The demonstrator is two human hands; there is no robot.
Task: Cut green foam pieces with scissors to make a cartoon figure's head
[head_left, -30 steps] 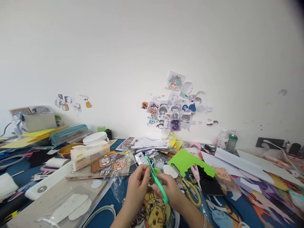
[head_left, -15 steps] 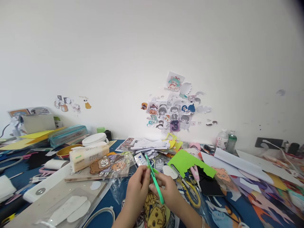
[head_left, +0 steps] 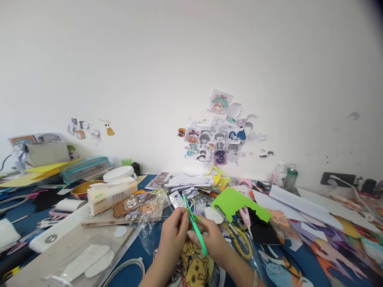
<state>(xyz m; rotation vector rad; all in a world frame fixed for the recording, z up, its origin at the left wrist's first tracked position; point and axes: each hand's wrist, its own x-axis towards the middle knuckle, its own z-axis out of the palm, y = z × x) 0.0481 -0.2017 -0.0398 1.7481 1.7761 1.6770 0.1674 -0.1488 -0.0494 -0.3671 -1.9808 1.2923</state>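
Note:
My left hand [head_left: 176, 225] is closed, with thumb and forefinger pinched at a long, narrow green strip [head_left: 199, 235], which looks like paper. The strip slants between my hands, its top end pointing away and its lower end curling over my right hand [head_left: 209, 237]. That hand is closed too, its fingertips bent in around the strip's middle, where a lighter green edge shows. What lies between the fingertips is partly hidden. Below my hands lies a yellow cartoon cutout [head_left: 196, 269] among other printed pieces.
Cluttering the blue table are a tissue pack [head_left: 112, 195], a white tape roll [head_left: 127, 271], a bright green sheet [head_left: 236, 203] and yellow-handled scissors [head_left: 243, 245]. Two bottles [head_left: 279, 174] stand by the wall at the right. Paper cutouts [head_left: 220, 137] are stuck to the wall.
Both hands keep nearly the same pose around the green strip. My right hand and the strip's lower end have shifted very slightly to the right.

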